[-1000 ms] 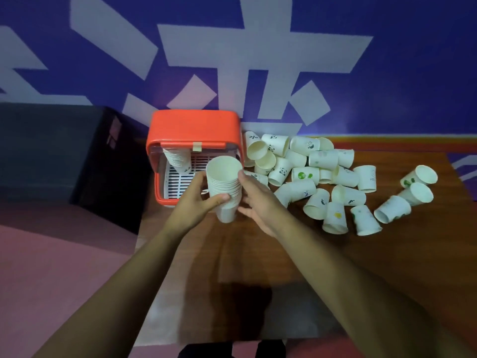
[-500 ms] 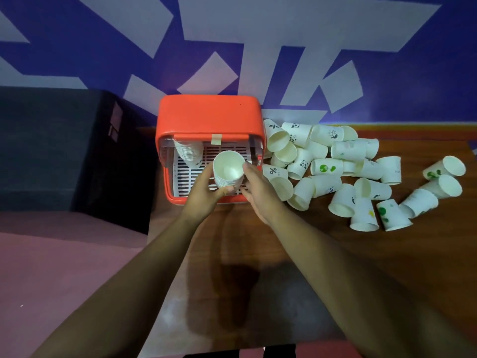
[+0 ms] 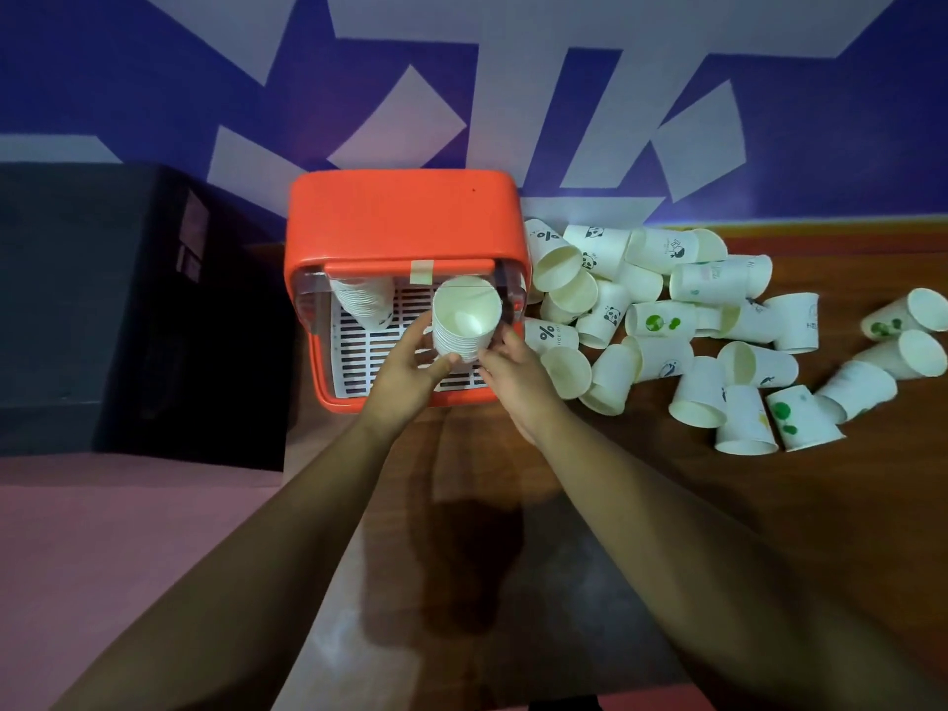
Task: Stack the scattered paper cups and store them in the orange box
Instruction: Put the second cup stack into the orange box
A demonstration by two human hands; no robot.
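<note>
Far left: a big dark cabinet (image 3: pixel 128 300) stands on the pink floor (image 3: pixel 102 556). At the back is a blue wall (image 3: pixel 128 69) w/ white shapes.

Next is the orange box (image 3: pixel 405 218). It sits at the back left of the brown desk (image 3: pixel 667 531), open side facing the person. A bit of tape (image 3: pixel 422 272) is stuck on its top front edge. Inside lies a white tray (image 3: pixel 354 361) w/ dark slots. In the left part of the box a first cup stack (image 3: pixel 361 302) leans, tilted.

The left hand (image 3: pixel 405 372) reaches over the box's front edge. Its grip is curled round the left side of a second cup stack (image 3: pixel 464 325), thumb in front & fingers behind. This stack is in the right part of the box opening, above the tray, mouth tipped up toward the camera. Can't tell if its bottom touches the tray.

The right hand (image 3: pixel 518 377) is just beside it. Its grip is closed on the lower right side of the same stack, so both hands hold it.

Right of the box, loose cups (image 3: pixel 667 320) lie in a heap on the desk. Most are on their sides, some upside down. They are white w/ small prints: pandas, green blobs, a % sign. The nearest ones touch the box's right side. Two more cups (image 3: pixel 908 320) lie far right, a bit apart from the heap.
</note>
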